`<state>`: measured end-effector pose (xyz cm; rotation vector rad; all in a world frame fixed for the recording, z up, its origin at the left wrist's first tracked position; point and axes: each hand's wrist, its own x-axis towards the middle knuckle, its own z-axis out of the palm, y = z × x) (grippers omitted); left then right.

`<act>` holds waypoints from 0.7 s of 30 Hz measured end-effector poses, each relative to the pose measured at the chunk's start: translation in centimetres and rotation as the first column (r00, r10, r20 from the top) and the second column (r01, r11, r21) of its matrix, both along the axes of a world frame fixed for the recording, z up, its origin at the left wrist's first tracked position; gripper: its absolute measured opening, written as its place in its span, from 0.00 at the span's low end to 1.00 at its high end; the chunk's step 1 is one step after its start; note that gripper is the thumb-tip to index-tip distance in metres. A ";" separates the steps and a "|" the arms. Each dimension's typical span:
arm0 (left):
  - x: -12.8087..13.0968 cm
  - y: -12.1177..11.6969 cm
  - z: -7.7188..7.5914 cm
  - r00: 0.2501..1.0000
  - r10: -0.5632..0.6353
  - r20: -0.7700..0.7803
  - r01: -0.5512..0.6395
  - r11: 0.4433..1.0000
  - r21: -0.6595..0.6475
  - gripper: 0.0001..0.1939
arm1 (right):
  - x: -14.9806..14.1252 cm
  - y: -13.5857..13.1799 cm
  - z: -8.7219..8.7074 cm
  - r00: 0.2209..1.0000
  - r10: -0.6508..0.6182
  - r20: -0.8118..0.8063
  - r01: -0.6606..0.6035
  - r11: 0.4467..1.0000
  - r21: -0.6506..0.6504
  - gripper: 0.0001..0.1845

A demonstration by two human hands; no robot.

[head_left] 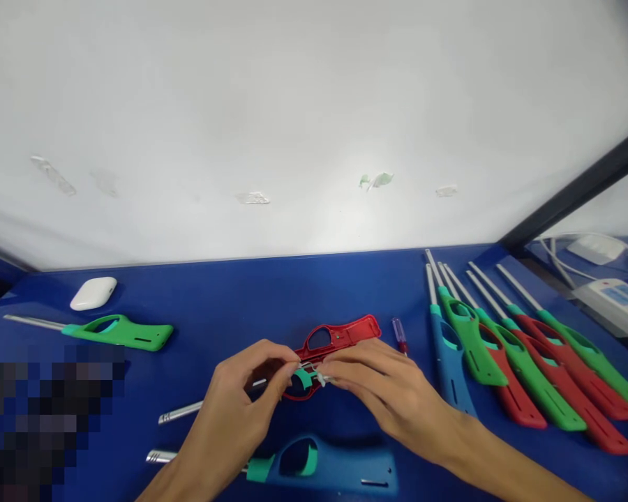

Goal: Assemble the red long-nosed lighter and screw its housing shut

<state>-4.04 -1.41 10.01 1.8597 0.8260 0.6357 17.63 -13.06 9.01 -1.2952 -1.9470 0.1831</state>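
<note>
I see left hand (pixel 254 383) and right hand (pixel 390 383), pinched nearly closed on an opened red plastic lighter (pixel 348 337) between them, blue counter (pixel 293 293) under it, blue plastic lighter (pixel 345 471) at six o'clock from it, purple-handled screwdriver (pixel 400 335) at two.

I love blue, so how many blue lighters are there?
2: one blue lighter at bottom middle, the other leftmost of the lighters at right; the pixelated corner may hide more.
</note>
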 end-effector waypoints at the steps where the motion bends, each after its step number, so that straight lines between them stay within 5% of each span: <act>1: 0.1 -0.2 0.0 1.000 -0.006 0.005 0.006 1.000 -0.006 0.09 | -0.1 0.0 0.0 1.000 0.006 -0.005 -0.006 1.000 -0.009 0.16; 13: 0.4 -1.7 -0.5 0.992 -0.006 0.126 0.023 0.990 -0.137 0.07 | -0.2 0.3 0.2 0.999 0.054 -0.009 -0.055 0.996 -0.070 0.16; 21: 0.4 -2.8 -0.4 0.979 0.038 0.202 -0.021 0.996 -0.088 0.19 | -0.2 -0.1 -0.6 0.996 0.070 -0.058 -0.070 0.998 -0.006 0.19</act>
